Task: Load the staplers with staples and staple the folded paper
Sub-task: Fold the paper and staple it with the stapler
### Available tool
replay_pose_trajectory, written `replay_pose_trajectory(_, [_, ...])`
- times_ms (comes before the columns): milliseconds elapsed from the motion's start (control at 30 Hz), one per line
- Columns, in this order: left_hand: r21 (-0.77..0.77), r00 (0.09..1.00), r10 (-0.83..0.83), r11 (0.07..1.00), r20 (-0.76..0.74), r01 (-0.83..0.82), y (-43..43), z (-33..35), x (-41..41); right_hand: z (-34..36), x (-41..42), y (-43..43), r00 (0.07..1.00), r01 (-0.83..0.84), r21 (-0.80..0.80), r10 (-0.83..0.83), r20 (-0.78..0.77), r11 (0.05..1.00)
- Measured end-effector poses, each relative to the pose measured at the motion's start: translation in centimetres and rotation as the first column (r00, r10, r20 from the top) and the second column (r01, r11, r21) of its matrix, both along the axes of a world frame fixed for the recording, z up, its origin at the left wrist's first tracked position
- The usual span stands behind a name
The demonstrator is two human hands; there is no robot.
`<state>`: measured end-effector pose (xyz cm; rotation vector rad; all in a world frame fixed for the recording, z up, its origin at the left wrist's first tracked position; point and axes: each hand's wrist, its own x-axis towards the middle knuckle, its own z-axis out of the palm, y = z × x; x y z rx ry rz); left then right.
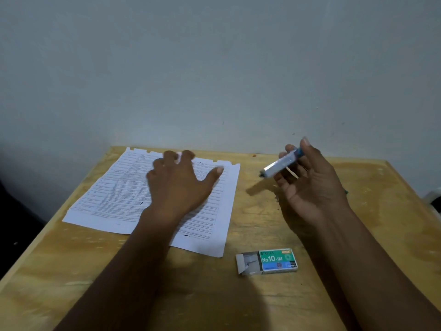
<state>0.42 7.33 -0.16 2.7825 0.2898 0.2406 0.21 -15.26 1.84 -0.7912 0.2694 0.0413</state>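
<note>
Wooden surface (262, 223), pale yellow grain, pushed against a plain grey-white wall (214, 68).

Left hand (177, 185): palm down over the printed paper (114, 194), fingers (164, 161) spread wide and slightly curled, thumb out to the right. Blurred; cannot tell whether the fingertips press the sheet or hover just above it. Nothing held.

Paper: white sheets with dense small print, lying flat on the left half of the surface, tilted so the far edge runs toward the wall. The far edge is ragged, with small notches. It looks like more than one sheet, one overlapping the other; the forearm covers the join, so cannot be sure.

Right hand (310, 185): raised above the right half of the surface, palm turned up and inward. Its fingers are closed around a small stapler (280, 163), silver body with a blue part near the fingertips. The stapler points down and left, its metal end free of the hand. Motion blur hides whether it is open or closed.

Box of staples (278, 260): green and blue, marked "STAPLES No.10-1M", lying flat near the front, right of the paper's near corner, well apart from both hands. Its left end flap is open, and grey staple strips show inside.
</note>
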Motion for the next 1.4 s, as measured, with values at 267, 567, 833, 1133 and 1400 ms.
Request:
replay_pose_trajectory(267, [-0.046, 0.996, 0.087, 0.995, -0.036, -0.089, 0.7, 0.5, -0.9, -0.6, -0.3, 0.6, 0.979, -0.201, -0.381, 0.176, -0.101, 0.903])
replay_pose_trajectory(567, [-0.278, 0.827, -0.113, 0.909, 0.550, 0.309, 1.0, 3.9, -2.3, -0.2, -1.3, 2.0, 0.970, 0.122, -0.720, 0.071, 0.232, 0.683])
replay_pose_trajectory(833, [-0.704, 0.818, -0.065, 0.474, 0.571, 0.529, 0.5, 5.3, -2.8, 0.6, -1.5, 1.2, 0.940, 0.060, -0.647, 0.176, 0.293, 0.760])
replay_pose_trajectory(1133, [-0.893, 0.943, -0.162, 0.308, 0.291, 0.329, 0.4, 3.7, -2.0, 0.4, -0.6, 0.9, 0.954, 0.218, -0.615, -0.032, 0.299, 0.758])
replay_pose_trajectory(1400, [-0.931, 0.959, -0.130, 0.236, 0.252, 0.277, 0.3, 3.4, -1.7, 0.2, -1.0, 1.7, 0.962, 0.074, -0.710, 0.138, 0.237, 0.700])
